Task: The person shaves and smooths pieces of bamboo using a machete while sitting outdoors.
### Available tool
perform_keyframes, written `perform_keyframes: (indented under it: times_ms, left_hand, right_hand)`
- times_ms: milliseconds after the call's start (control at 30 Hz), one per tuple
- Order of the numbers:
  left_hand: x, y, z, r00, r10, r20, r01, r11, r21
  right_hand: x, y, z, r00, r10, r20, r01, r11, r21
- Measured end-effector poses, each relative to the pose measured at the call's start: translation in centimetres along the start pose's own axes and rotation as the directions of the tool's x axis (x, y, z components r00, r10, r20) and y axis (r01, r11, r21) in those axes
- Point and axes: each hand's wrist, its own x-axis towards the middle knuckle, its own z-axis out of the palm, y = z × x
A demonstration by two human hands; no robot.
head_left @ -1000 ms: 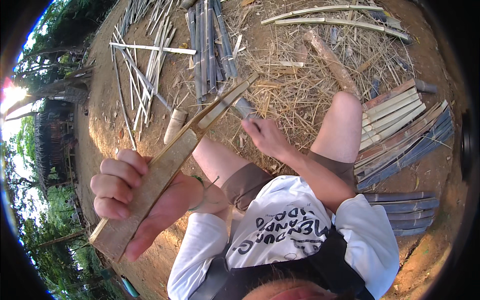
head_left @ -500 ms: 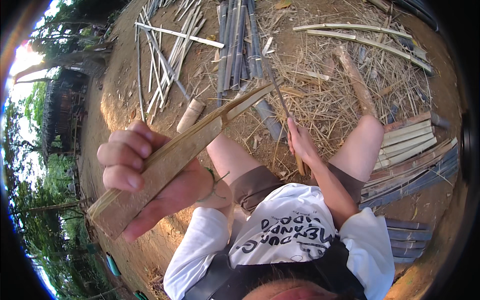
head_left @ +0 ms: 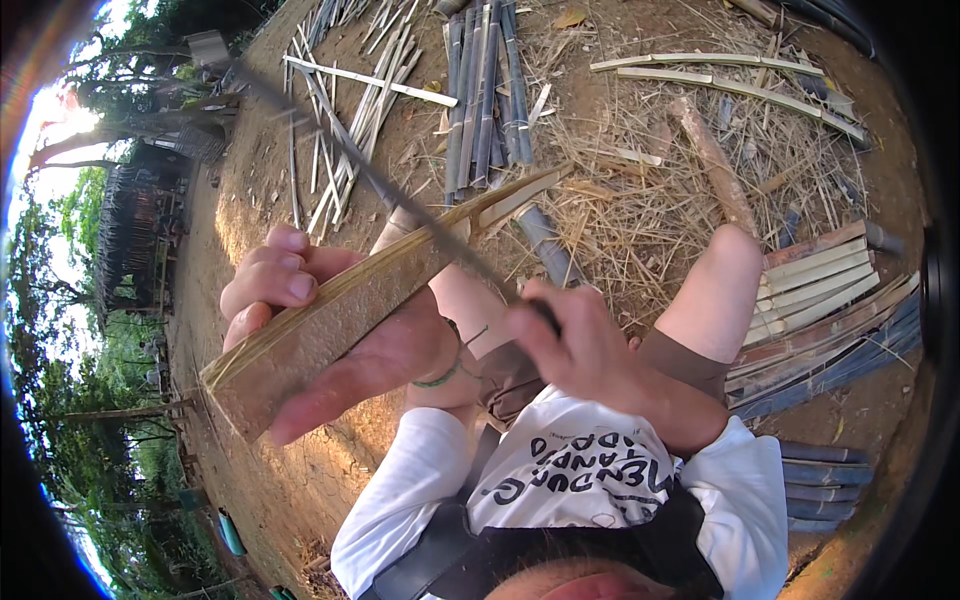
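My left hand (head_left: 405,345) is closed around a thick split piece of bamboo (head_left: 320,335), its broad cut end toward my lower left. The piece narrows to a tapered far tip, with a notch along it. A long knife (head_left: 375,175) is gripped in my right hand (head_left: 590,345), which is blurred by motion. Its dark handle is mostly hidden by my fingers. The blade slants up to the far left and crosses over the bamboo piece in the picture; whether it touches the piece I cannot tell.
Dark bamboo poles (head_left: 485,95) and pale thin strips (head_left: 370,125) lie on the ground ahead. Shavings (head_left: 620,220) surround a brown log (head_left: 715,170) and a short bamboo tube (head_left: 545,245). Split bamboo slats (head_left: 815,300) are stacked at my right.
My right hand has risen and moved left with the knife, its blade swinging from beyond the tip across the bamboo piece. My left hand and the piece have shifted slightly right.
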Motion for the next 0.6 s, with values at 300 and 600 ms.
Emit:
perform_keyframes:
  times_ms: [300, 600]
  left_hand:
    - [-0.9, 0.1, -0.5, 0.993, 0.032, 0.109, -0.048, 0.989, 0.143]
    - [-0.3, 0.5, -1.5, 0.999, -0.035, 0.024, 0.032, 0.994, 0.108]
  right_hand:
    - [-0.7, -0.3, 0.6, 0.985, -0.168, 0.048, 0.169, 0.986, -0.005]
    - [0.9, 12.6, -1.7, 0.874, 0.476, -0.094, -0.484, 0.868, -0.112]
